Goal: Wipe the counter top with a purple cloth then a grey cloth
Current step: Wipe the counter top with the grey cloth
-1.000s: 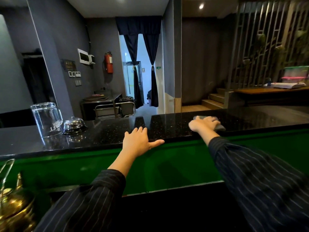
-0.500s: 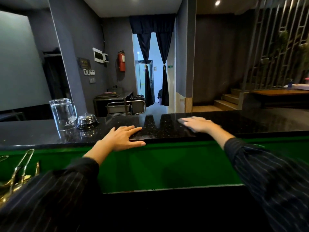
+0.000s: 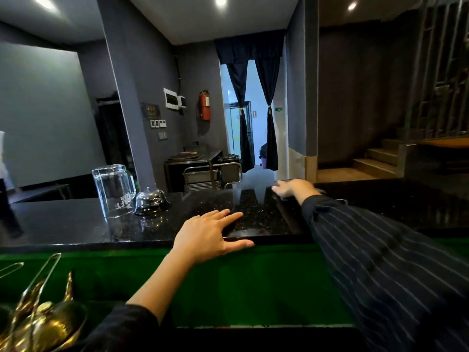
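The black speckled counter top (image 3: 76,227) runs across the view above a green front panel. My left hand (image 3: 210,233) rests flat on its near edge, fingers spread and straight. My right hand (image 3: 294,188) lies flat at the far edge of the counter, pressing down on a grey cloth (image 3: 320,192). Only a thin sliver of the cloth shows beside the wrist; the hand is motion-blurred. No purple cloth is in view.
An upturned glass mug (image 3: 114,190) and a chrome service bell (image 3: 150,200) stand on the counter to the left. Brass utensils and tongs (image 3: 38,313) sit at the lower left below the counter. Stairs rise at the right behind it.
My right hand has slid the grey cloth leftward along the far edge of the counter. My left hand stays on the near edge, and my view has turned left.
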